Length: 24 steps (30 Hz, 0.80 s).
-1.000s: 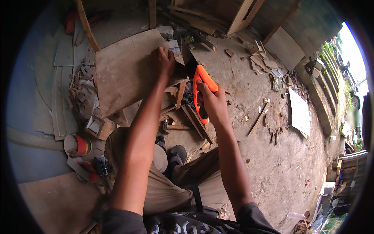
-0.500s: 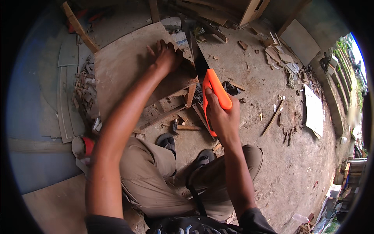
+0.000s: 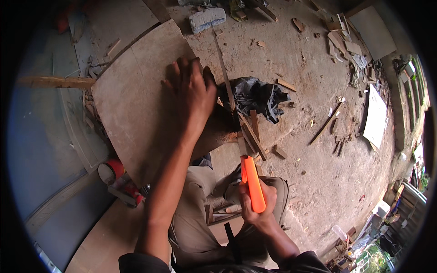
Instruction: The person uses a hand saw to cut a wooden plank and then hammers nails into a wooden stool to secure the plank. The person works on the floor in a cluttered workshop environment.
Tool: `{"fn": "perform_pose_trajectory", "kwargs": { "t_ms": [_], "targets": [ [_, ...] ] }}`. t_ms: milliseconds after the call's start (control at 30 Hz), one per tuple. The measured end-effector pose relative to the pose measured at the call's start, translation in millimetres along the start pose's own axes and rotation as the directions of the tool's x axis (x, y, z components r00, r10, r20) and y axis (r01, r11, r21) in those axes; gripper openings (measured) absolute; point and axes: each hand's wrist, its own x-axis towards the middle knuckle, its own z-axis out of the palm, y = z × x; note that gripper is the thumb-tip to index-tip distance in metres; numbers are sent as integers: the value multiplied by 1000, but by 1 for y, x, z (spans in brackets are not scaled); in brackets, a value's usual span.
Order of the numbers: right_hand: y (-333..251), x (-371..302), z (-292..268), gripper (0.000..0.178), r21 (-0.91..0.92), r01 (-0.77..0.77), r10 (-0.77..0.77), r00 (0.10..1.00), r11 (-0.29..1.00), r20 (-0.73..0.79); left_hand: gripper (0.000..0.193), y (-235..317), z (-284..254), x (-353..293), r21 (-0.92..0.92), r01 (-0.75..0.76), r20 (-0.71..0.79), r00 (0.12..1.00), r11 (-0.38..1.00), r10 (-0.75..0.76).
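My right hand (image 3: 259,200) is wrapped around the orange handle (image 3: 254,182) of a handsaw, close above my knees. The saw's thin blade (image 3: 227,86) points away from me and runs along the right edge of a plywood board (image 3: 136,86). Flat on that board, near the edge by the blade, lies my left hand (image 3: 193,91) with its fingers spread. The board is raised off the floor, and what supports it is mostly hidden underneath. Whether the teeth touch the wood is hard to make out.
A crumpled black plastic bag (image 3: 261,98) lies right of the blade, with wood strips (image 3: 252,136) beside it. Beyond the board rests a grey block (image 3: 207,19). Scrap wood (image 3: 341,43) and a white sheet (image 3: 375,116) are at right. A red tin (image 3: 111,170) stands at left.
My right hand has drawn the saw back toward my body. My left hand still presses on the board. The view has shifted, and the hammer on the floor no longer shows.
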Motion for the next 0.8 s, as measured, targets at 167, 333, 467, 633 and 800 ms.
{"fn": "perform_pose_trajectory", "kwargs": {
  "t_ms": [167, 333, 467, 633, 800],
  "targets": [
    [-26, 10, -2, 9, -47, -198, 200, 978, 979, 54, 52, 0, 7, 2, 114, 126, -46, 992, 985, -121],
    [-48, 17, -4, 11, -61, -281, 281, 960, 958, 7, 50, 0, 10, 8, 203, 127, -88, 990, 971, -111],
    [-83, -8, -16, 10, -142, -407, 416, 909, 902, 35, 51, 7, 5, 9, 134, 151, -134, 982, 980, -133],
    [-104, 0, -25, 9, -165, -481, 500, 860, 861, 105, 55, 12, 8, 15, 69, 148, -147, 980, 987, -137],
    [-119, -8, -25, 9, -207, -514, 531, 847, 832, 27, 58, 10, 7, 16, 95, 172, -119, 980, 981, -160]
  ]
}}
